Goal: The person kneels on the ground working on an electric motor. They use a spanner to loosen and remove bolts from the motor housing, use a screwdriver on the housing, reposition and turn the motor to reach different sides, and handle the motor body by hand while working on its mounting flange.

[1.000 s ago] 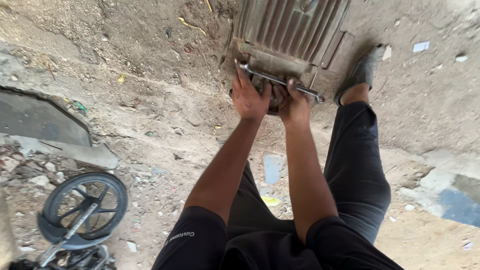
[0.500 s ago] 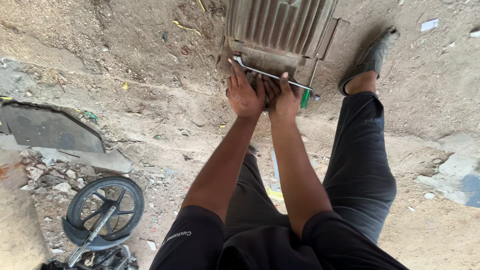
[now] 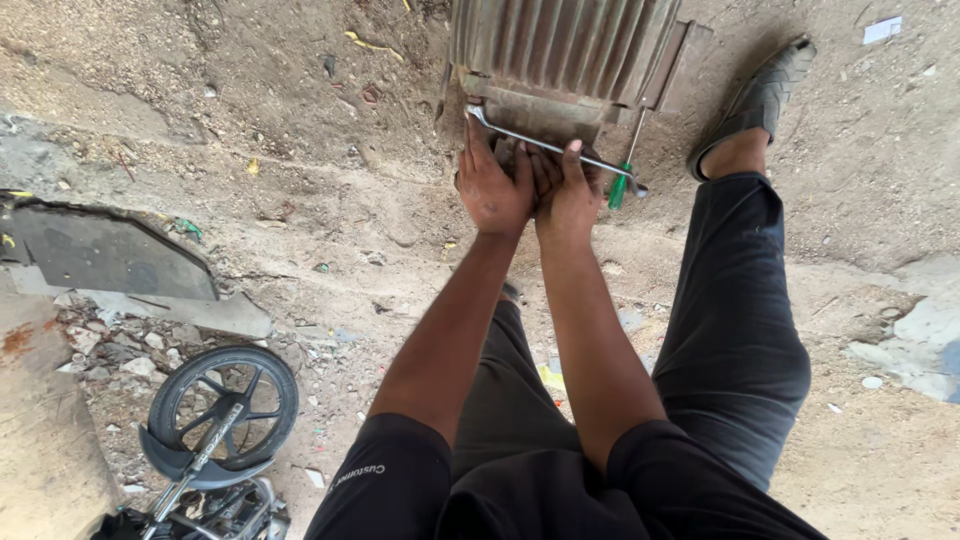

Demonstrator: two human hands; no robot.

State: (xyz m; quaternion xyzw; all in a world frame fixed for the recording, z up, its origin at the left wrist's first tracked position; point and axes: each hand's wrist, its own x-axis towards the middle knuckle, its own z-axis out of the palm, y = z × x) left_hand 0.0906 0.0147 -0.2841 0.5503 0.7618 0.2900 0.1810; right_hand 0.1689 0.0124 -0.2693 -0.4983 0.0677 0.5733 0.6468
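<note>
Black short sleeves, black trousers, dark slip-on shoe (image 3: 762,92)

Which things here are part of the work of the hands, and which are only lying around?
In the work:
- left hand and right hand, pressed on the ribbed metal motor
- long wrench across the fingers
- green-handled screwdriver beside them

Lying about:
- motorbike wheel
- grey slab
- paper scrap

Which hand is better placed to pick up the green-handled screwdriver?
Right, probably. The right hand lies beside the screwdriver; the left hand sits farther off, on the other side, against the ribbed metal housing.
</note>
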